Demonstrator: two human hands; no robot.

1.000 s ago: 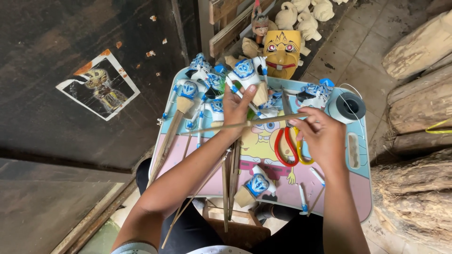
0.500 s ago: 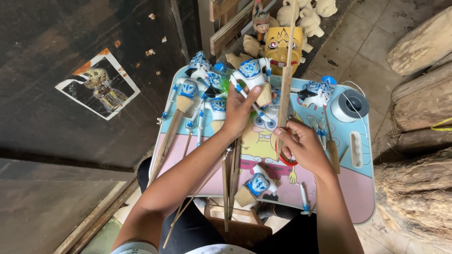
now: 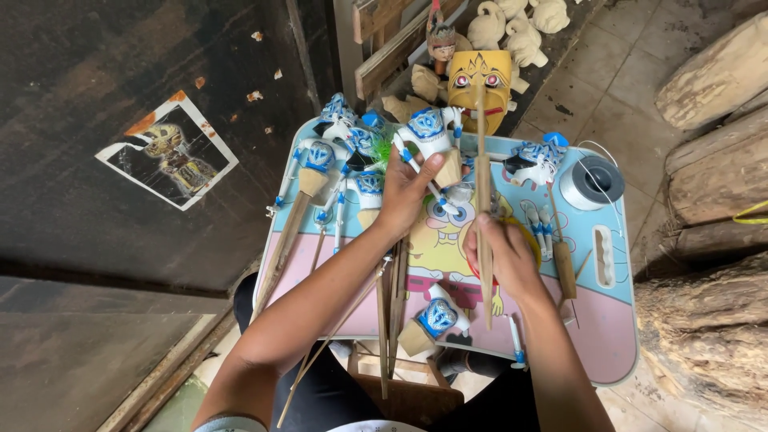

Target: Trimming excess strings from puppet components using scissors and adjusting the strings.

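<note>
My left hand [image 3: 406,194] grips a white and blue puppet figure [image 3: 430,136] above a small cartoon-printed lap table [image 3: 608,336]. My right hand [image 3: 502,254] holds a long wooden stick [image 3: 483,200] upright, pointing away from me toward a yellow mask [image 3: 478,83]. Several more white and blue puppet figures [image 3: 320,156] on wooden sticks lie across the table's left side, their thin rods trailing toward my lap. Another puppet head [image 3: 436,318] lies near the front edge. Red scissor handles show partly under my right hand.
A spool of white thread [image 3: 590,181] sits at the table's right end beside another puppet [image 3: 532,160]. Unpainted carved wooden figures [image 3: 512,32] stand behind the mask. Rough logs [image 3: 712,144] lie at right. A torn picture [image 3: 166,150] sticks to the dark panel at left.
My right hand has swung the wooden stick from lying crosswise to standing lengthwise and shifted left toward the table's middle. My left hand keeps hold of the puppet.
</note>
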